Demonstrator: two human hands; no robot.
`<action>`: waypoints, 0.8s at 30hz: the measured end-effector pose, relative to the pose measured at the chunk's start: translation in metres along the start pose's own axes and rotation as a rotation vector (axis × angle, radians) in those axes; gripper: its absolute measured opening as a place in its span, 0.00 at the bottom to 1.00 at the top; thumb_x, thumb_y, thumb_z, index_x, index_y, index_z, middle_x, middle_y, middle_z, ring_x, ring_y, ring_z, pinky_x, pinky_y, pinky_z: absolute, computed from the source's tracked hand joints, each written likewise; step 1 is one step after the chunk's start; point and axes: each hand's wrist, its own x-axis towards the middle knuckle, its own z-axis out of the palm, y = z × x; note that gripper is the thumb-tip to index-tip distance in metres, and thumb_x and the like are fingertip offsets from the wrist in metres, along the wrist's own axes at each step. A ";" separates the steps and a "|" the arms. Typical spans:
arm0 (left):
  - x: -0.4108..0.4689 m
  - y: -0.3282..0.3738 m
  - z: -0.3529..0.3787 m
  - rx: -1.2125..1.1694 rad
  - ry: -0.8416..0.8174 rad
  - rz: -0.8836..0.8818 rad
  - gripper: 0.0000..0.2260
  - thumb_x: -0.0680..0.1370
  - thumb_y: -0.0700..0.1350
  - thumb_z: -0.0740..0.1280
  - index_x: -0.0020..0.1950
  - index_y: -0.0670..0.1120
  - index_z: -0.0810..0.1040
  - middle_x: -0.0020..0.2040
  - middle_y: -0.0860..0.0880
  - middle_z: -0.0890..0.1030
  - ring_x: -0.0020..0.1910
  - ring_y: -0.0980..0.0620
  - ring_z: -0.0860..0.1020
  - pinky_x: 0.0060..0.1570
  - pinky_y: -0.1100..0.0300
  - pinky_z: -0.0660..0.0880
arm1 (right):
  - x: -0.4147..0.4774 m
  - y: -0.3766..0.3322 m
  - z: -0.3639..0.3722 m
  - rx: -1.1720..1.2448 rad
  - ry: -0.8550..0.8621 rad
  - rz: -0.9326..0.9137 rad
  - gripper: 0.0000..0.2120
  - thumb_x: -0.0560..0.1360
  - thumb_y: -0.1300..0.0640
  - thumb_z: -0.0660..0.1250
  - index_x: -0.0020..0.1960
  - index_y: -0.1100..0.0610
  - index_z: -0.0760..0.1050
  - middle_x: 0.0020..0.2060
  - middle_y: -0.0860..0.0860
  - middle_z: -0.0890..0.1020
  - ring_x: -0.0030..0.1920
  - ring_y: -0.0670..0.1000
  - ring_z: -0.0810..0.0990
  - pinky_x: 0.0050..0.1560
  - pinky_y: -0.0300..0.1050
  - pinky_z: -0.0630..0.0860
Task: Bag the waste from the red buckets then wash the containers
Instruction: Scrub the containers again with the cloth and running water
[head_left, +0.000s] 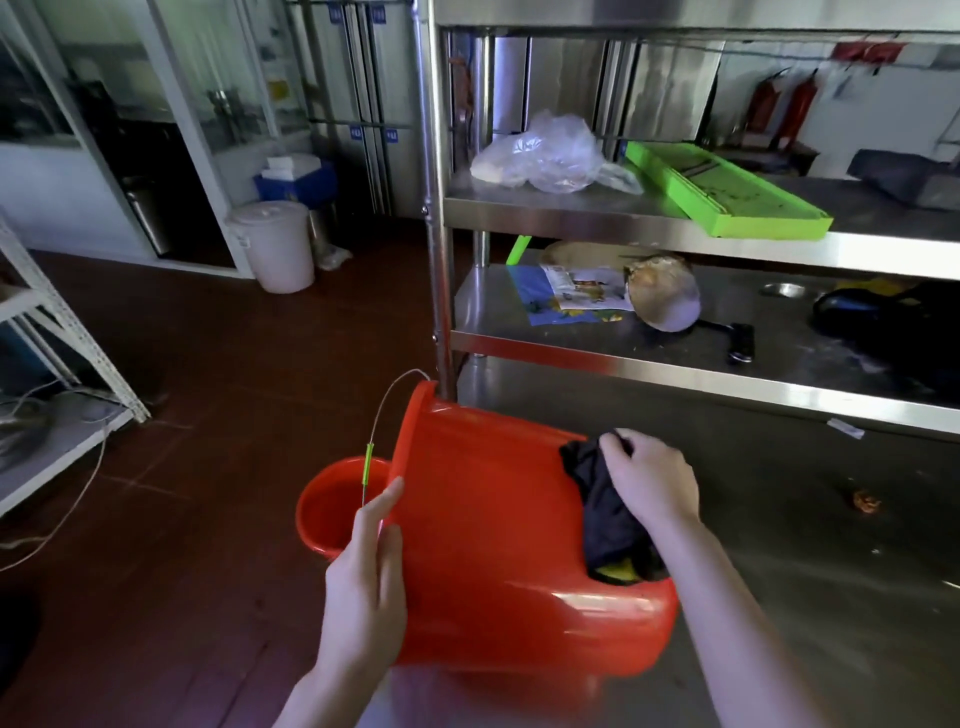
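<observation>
A red bucket (498, 525) lies on its side on the steel table (810, 561), its mouth turned left over the table's edge. My left hand (369, 577) grips its rim near the wire handle (384, 410). My right hand (649, 478) presses a dark cloth (602, 509) with a yellow patch against the bucket's outer wall, near its base. A second red bucket (337, 504) stands upright on the floor below the first one's mouth; I cannot tell what it holds.
Steel shelves (571, 213) rise behind the table with a clear plastic bag (545, 156), a green tray (727, 192), a pan (670, 296) and papers. A white lidded bin (275, 244) stands on the red-brown floor. A white rack (57, 364) is at left. A food scrap (866, 502) lies on the table.
</observation>
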 end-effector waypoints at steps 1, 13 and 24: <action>-0.002 -0.001 0.000 0.000 -0.001 0.006 0.17 0.79 0.55 0.52 0.67 0.67 0.68 0.26 0.53 0.74 0.20 0.60 0.65 0.21 0.69 0.64 | 0.000 -0.013 0.004 -0.021 -0.023 -0.044 0.17 0.76 0.42 0.57 0.58 0.46 0.78 0.56 0.54 0.83 0.56 0.61 0.79 0.54 0.49 0.74; 0.054 0.019 -0.007 0.047 -0.137 -0.158 0.22 0.75 0.69 0.50 0.70 0.74 0.57 0.36 0.56 0.81 0.33 0.60 0.80 0.33 0.65 0.74 | -0.091 -0.094 0.069 0.090 -0.032 -0.836 0.21 0.78 0.46 0.58 0.68 0.50 0.74 0.69 0.46 0.74 0.74 0.48 0.63 0.76 0.49 0.55; 0.060 0.031 0.007 0.156 -0.088 -0.134 0.14 0.83 0.53 0.56 0.68 0.61 0.69 0.32 0.50 0.80 0.28 0.59 0.79 0.22 0.69 0.71 | -0.019 0.019 -0.004 0.055 -0.025 -0.060 0.16 0.78 0.44 0.60 0.58 0.50 0.79 0.58 0.52 0.82 0.60 0.57 0.78 0.59 0.47 0.73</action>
